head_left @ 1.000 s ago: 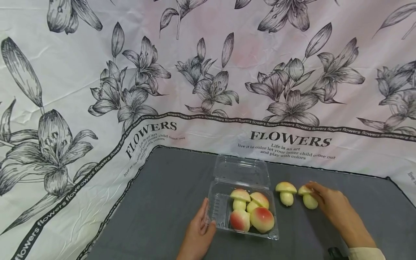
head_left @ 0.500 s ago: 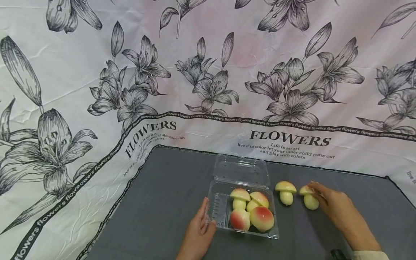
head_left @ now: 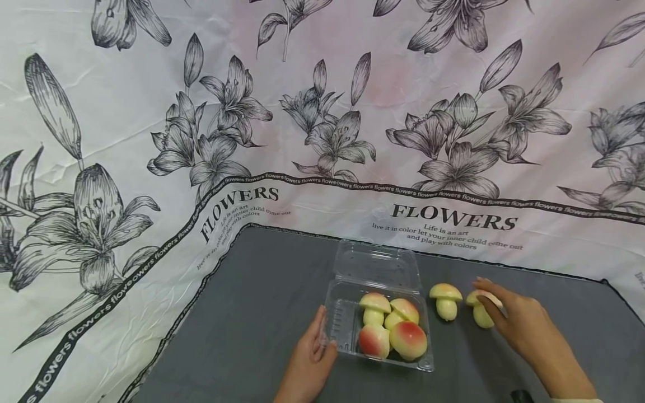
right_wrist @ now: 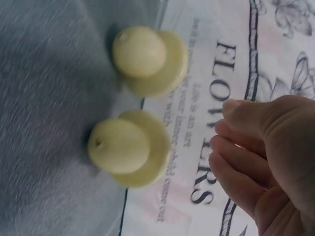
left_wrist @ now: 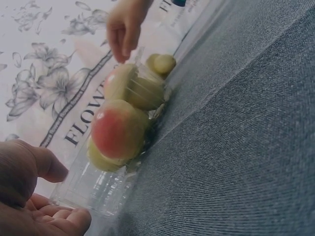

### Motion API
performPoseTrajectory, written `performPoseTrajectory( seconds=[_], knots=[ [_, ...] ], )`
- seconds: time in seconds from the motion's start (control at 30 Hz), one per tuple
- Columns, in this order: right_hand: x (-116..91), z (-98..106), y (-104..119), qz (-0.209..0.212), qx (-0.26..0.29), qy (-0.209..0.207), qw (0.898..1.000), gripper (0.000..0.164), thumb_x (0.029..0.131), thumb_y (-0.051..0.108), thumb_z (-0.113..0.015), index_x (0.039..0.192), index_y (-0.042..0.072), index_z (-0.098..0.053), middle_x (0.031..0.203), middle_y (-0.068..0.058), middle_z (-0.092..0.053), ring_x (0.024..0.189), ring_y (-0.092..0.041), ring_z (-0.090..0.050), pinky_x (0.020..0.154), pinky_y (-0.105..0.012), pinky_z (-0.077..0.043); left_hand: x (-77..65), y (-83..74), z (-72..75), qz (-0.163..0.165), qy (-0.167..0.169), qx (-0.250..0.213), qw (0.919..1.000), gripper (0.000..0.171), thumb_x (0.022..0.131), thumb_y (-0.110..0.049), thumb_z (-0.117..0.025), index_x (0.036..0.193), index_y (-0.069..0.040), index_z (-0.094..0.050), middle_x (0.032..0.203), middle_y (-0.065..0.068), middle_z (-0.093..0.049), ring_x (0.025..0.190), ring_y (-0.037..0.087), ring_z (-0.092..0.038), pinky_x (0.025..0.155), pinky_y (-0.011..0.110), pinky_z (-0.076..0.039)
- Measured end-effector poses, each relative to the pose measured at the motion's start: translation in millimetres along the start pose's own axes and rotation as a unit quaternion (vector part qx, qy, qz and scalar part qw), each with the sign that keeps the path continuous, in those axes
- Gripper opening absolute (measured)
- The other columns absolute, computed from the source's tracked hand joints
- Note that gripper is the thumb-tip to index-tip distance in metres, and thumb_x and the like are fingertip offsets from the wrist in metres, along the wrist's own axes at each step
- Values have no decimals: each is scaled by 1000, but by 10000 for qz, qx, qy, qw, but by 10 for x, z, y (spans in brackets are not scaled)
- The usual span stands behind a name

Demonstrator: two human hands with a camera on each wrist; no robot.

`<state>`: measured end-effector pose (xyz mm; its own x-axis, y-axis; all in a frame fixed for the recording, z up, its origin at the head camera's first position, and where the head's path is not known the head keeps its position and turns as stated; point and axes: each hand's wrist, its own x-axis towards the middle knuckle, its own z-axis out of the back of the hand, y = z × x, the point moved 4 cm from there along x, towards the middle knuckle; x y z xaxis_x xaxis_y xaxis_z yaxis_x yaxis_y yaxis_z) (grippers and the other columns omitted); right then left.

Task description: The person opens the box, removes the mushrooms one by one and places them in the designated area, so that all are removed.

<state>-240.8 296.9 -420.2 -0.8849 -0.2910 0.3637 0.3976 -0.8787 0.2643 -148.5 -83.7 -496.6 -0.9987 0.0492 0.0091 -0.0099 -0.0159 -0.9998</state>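
My left hand [head_left: 308, 355] holds the left wall of a clear plastic clamshell box [head_left: 342, 324], thumb and fingers at its edge. Inside sit several toy mushrooms, pale green with reddish caps; one large cap [head_left: 409, 340] faces up at the front right. Two more toy mushrooms lie right of the box: one [head_left: 446, 302] beside it, another [head_left: 482, 316] farther right. My right hand [head_left: 526, 322] hovers over the farther one and overlaps its cap in the head view. In the right wrist view, the right hand's relaxed fingers [right_wrist: 241, 164] stand apart from both loose mushrooms.
The box's transparent lid [head_left: 375, 263] is folded back behind it. A grey cloth [head_left: 242, 313] covers the table, and a white flower-printed curtain [head_left: 322, 140] rises along its back and left edges. A small dark object [head_left: 521, 396] shows near the right forearm.
The right hand's fingers have come off the right-hand mushroom and spread slightly; that mushroom stays on the table. The left hand keeps its hold on the box. The head view has shifted slightly.
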Motion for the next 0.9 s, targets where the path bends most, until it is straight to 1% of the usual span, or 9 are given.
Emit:
performPoseTrajectory(
  seconds=[0.1, 0.17, 0.2, 0.3, 0.4, 0.5, 0.7, 0.77, 0.9],
  knots=[
    [22, 20, 134, 294, 85, -188, 9994, 40, 98, 8, -75, 137, 9, -68, 107, -17, -78, 59, -14, -61, 53, -36, -46, 7, -4, -10, -63, 1, 45, 10000, 76, 105, -8, -61, 169, -3, -20, 171, 26, -22, 155, 46, -25, 119, 59, -34],
    [46, 32, 223, 589, 196, -325, 9975, 41, 95, 5, -78, 134, 12, -70, 130, -17, -73, 63, -8, -63, 54, -33, -48, 4, -6, -14, -78, -3, 63, 9999, 76, 105, -7, -61, 168, -3, -20, 171, 26, -22, 155, 46, -25, 119, 59, -34],
    [61, 34, 258, 707, 228, -358, 9966, 42, 94, 4, -79, 134, 13, -71, 132, -15, -73, 62, -4, -61, 54, -31, -47, 1, -8, -14, -84, -10, 70, 9999, 76, 105, -7, -61, 168, -3, -20, 171, 26, -22, 155, 46, -25, 119, 59, -34],
    [103, 46, 353, 957, 346, -388, 9940, 43, 93, 4, -80, 134, 15, -71, 127, -12, -76, 57, 3, -53, 51, -26, -43, 1, -15, -13, -94, 8, 22, 10000, 76, 105, -7, -61, 168, -2, -19, 171, 26, -21, 155, 47, -24, 119, 60, -34],
    [139, 57, 442, 1079, 348, -274, 9932, 43, 93, 8, -81, 134, 17, -72, 126, -9, -77, 67, -7, -68, 56, -32, -53, 0, -21, -7, -89, 17, -7, 10000, 77, 105, -7, -61, 168, -2, -18, 172, 25, -21, 155, 46, -23, 120, 60, -33],
    [145, 77, 531, 1183, 411, -142, 9920, 44, 93, 10, -82, 135, 20, -73, 128, -6, -76, 79, -11, -73, 62, -34, -57, -4, -11, -11, -65, 44, -16, 10000, 77, 105, -7, -61, 169, -3, -18, 172, 24, -19, 156, 46, -22, 120, 61, -32],
    [101, 108, 702, 1788, 499, -263, 9823, 48, 90, 13, -85, 135, 23, -73, 124, 1, -78, 73, 6, -47, 60, -22, -42, -7, -6, -20, -78, 25, 36, 10000, 76, 105, -8, -61, 169, -3, -19, 172, 24, -20, 156, 45, -23, 120, 59, -32],
    [67, 101, 754, 2118, 557, -405, 9749, 44, 92, 20, -84, 135, 22, -73, 110, 8, -78, 71, 8, -41, 60, -17, -39, -6, -4, -21, -93, 29, 25, 9999, 76, 105, -8, -61, 169, -3, -19, 171, 25, -21, 155, 45, -24, 120, 59, -33],
    [2, 70, 865, 2584, 885, -387, 9612, 42, 96, 26, -80, 136, 18, -72, 109, 6, -77, 67, 11, -42, 60, -7, -35, 3, -8, -17, -130, 30, 62, 9999, 76, 105, -9, -61, 169, -3, -19, 171, 25, -21, 155, 46, -24, 119, 60, -34]
  ],
)
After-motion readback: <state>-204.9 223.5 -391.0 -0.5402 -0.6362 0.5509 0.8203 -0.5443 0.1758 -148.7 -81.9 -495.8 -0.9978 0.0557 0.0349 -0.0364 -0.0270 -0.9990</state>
